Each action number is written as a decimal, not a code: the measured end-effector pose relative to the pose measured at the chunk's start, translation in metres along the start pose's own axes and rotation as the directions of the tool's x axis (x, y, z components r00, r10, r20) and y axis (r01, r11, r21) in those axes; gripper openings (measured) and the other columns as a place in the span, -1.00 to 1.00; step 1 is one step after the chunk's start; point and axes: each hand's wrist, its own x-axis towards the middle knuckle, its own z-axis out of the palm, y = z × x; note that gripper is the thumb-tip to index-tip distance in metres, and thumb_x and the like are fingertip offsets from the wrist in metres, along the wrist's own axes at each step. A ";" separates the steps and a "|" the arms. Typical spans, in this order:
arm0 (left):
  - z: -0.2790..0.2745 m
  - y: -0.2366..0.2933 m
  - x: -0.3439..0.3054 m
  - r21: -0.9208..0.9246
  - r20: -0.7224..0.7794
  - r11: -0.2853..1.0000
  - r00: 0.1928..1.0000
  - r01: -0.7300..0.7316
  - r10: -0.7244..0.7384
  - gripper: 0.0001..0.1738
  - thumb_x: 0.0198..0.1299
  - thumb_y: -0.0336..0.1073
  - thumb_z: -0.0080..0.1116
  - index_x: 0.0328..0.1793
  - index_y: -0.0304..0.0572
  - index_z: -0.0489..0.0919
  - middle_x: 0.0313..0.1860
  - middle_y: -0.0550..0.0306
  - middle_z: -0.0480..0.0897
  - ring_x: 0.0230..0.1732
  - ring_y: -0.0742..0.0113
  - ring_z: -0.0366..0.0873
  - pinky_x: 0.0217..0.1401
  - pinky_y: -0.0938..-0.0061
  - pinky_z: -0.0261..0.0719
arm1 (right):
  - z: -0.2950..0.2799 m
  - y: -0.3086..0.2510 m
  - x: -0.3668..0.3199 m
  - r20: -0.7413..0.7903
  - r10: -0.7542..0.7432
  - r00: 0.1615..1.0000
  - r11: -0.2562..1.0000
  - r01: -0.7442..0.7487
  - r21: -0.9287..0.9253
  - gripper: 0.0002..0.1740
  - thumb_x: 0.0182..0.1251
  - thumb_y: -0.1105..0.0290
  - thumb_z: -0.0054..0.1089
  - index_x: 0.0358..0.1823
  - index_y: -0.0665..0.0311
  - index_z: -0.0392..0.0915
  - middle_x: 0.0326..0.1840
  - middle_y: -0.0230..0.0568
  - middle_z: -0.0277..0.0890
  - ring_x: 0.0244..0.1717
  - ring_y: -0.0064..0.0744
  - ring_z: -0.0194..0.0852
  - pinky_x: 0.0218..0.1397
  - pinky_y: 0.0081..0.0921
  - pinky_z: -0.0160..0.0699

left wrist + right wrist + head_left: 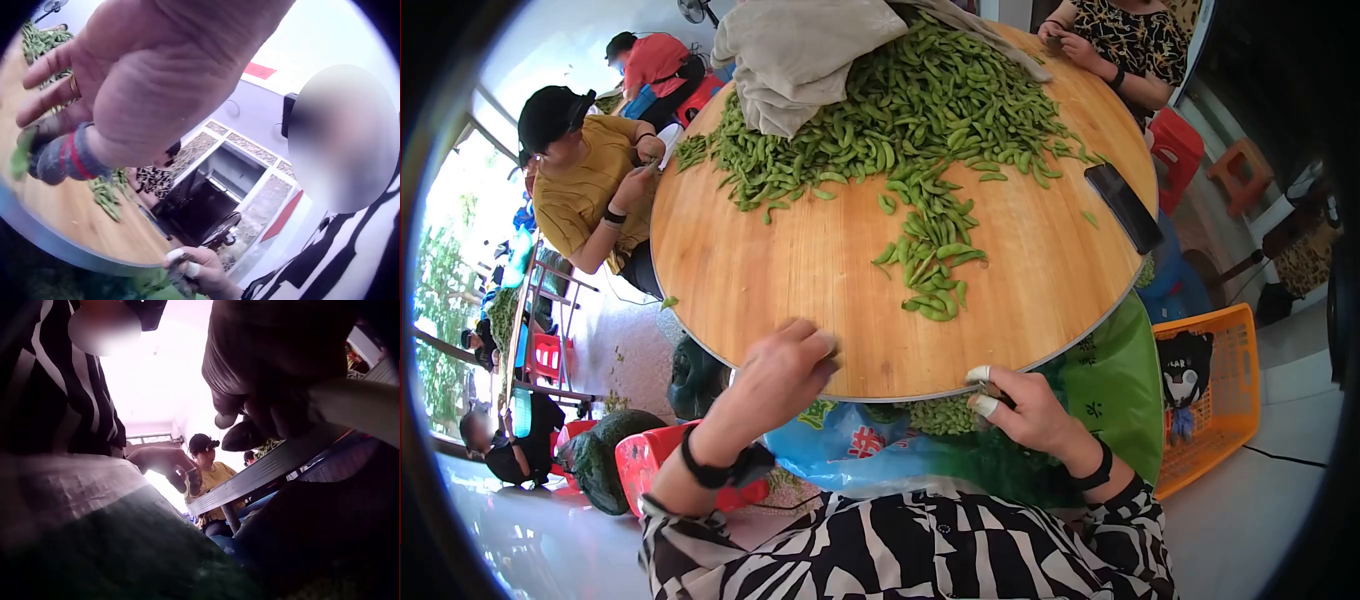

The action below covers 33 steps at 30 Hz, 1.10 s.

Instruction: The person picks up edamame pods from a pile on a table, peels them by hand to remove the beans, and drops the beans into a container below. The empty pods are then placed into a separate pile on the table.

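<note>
Over the near left edge of the round wooden table (740,290) is my left hand (785,365). Its thumb wears a grey wrap with red stripes (74,155). Between thumb and forefinger it pinches a green soybean pod (22,156). My right hand (1035,410) is at the table's near rim, white wraps (192,270) on its thumb and a finger. It pinches a small dark object (181,261); I cannot tell its kind. A strip of pods (935,250) runs from the large heap (920,95) toward me. Shelled beans (945,416) lie below the rim between my hands.
A grey cloth (800,60) covers part of the heap. A black phone (1124,208) lies by the table's right edge. Plastic sacks (1115,390) hang below the rim, beside an orange crate (1230,400). Other people sit at the far left and far right.
</note>
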 end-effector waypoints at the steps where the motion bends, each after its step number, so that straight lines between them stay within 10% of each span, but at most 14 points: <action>1: 0.009 0.005 0.015 -0.098 -0.095 0.995 0.995 -0.026 0.017 -0.83 0.01 -0.46 0.22 -0.24 -0.29 0.54 -0.28 -0.08 0.53 -0.24 -0.07 0.53 -0.23 0.17 0.48 | 0.003 0.000 0.004 -0.002 -0.003 1.000 1.000 0.003 -0.001 -0.72 0.29 0.45 0.11 -0.01 0.41 0.46 -0.45 -0.18 0.54 -0.49 -0.45 0.57 -0.40 -0.50 0.49; 11: 0.080 -0.012 0.086 -0.118 -0.238 0.992 0.971 -0.039 0.009 -0.73 0.07 -0.49 0.18 -0.08 -0.32 0.44 -0.34 -0.11 0.58 -0.37 -0.05 0.55 -0.29 0.22 0.51 | 0.002 0.002 0.005 -0.076 0.217 0.973 0.889 -0.165 0.428 -0.59 0.44 0.39 -0.19 0.25 0.38 0.33 -0.55 -0.40 0.34 -0.62 -0.69 0.20 -0.52 -0.70 0.22; 14: 0.072 -0.006 0.074 -0.473 -0.150 0.866 0.953 0.165 -0.264 -0.74 0.06 -0.56 0.15 -0.09 -0.30 0.46 -0.33 -0.01 0.61 -0.39 0.19 0.57 -0.35 0.35 0.51 | 0.007 -0.006 0.015 -0.041 0.228 0.973 0.858 -0.181 0.481 -0.56 0.47 0.40 -0.24 0.32 0.38 0.26 -0.53 -0.38 0.34 -0.60 -0.69 0.21 -0.53 -0.71 0.24; 16: 0.063 0.002 0.067 -0.926 0.074 0.321 0.928 0.200 -0.365 -0.72 0.04 -0.61 0.17 -0.09 -0.27 0.47 -0.32 0.10 0.62 -0.36 0.40 0.55 -0.38 0.52 0.50 | 0.013 -0.011 0.025 -0.029 0.229 0.973 0.848 -0.185 0.496 -0.54 0.48 0.42 -0.27 0.35 0.40 0.23 -0.50 -0.35 0.36 -0.58 -0.66 0.24 -0.52 -0.71 0.29; 19: 0.064 0.025 0.058 -0.980 0.114 0.120 0.942 0.159 -0.316 -0.67 0.03 -0.62 0.17 -0.05 -0.27 0.45 -0.27 0.17 0.61 -0.30 0.51 0.53 -0.32 0.64 0.45 | 0.020 -0.013 0.037 -0.020 0.218 0.976 0.819 -0.172 0.547 -0.53 0.50 0.39 -0.28 0.38 0.37 0.19 -0.52 -0.35 0.35 -0.58 -0.67 0.25 -0.53 -0.71 0.29; 33: 0.075 0.046 0.051 -0.995 0.014 0.086 0.946 0.044 -0.325 -0.63 0.05 -0.64 0.17 0.00 -0.24 0.42 -0.20 0.14 0.62 -0.28 0.48 0.54 -0.33 0.62 0.46 | 0.026 -0.014 0.037 -0.018 0.110 0.994 0.796 -0.077 0.600 -0.51 0.53 0.33 -0.26 0.40 0.35 0.17 -0.56 -0.39 0.32 -0.68 -0.68 0.19 -0.61 -0.72 0.22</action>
